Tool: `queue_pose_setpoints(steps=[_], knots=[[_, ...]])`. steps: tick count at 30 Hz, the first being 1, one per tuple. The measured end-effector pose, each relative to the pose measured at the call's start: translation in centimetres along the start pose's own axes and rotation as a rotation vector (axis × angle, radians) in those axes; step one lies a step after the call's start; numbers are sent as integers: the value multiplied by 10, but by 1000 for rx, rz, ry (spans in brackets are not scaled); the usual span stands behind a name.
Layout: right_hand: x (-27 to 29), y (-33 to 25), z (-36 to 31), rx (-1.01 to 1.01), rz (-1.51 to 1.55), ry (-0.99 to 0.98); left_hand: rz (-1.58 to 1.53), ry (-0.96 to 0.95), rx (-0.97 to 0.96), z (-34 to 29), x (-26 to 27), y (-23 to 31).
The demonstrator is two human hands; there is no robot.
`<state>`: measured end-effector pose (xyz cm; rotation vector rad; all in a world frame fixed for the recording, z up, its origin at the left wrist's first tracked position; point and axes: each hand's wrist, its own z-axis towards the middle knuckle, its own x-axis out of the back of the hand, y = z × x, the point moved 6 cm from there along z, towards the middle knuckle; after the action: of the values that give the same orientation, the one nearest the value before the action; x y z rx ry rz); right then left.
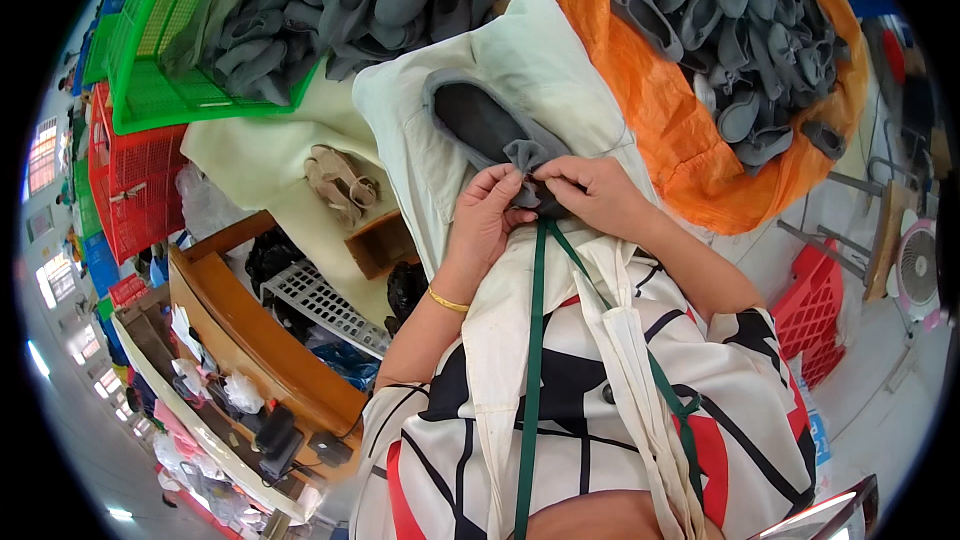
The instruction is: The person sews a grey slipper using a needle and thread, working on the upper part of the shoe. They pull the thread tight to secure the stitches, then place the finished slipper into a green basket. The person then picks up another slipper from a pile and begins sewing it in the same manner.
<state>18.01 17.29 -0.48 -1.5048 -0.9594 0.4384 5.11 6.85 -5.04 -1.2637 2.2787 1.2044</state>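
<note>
A grey slip-on shoe [478,120] with a fabric bow on its toe lies on a white cushion [395,115] in front of me. My left hand [487,212] pinches the left side of the bow [530,156] between thumb and fingers. From the other side, my right hand [590,190] meets it at the bow's middle, thumb and forefinger pressed together. Whether a needle, thread or only cloth is between the right fingertips is too small to make out. The toe end is partly hidden by both hands.
A green crate [150,100] of grey shoes stands far left, above a red crate [130,180]. An orange sack [640,130] holds more shoes at the far right. Beige sandals [340,183] lie left of the cushion, near a wooden drawer. A fan [917,262] stands at right.
</note>
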Motion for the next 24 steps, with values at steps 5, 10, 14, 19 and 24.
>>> queue_pose_setpoints(steps=[5,10,14,19,24], knots=[[-3,9,1,-115,129,-75,134,25,-103,-2,-3,6],[-7,10,2,-271,168,-135,238,18,-160,-4,-5,11],[-14,13,2,-310,204,-125,283,9,-133,-3,-3,13],[-20,13,3,-329,204,-106,245,-11,-105,-3,1,11],[-22,9,4,-384,209,-134,276,-9,-99,-3,4,11]])
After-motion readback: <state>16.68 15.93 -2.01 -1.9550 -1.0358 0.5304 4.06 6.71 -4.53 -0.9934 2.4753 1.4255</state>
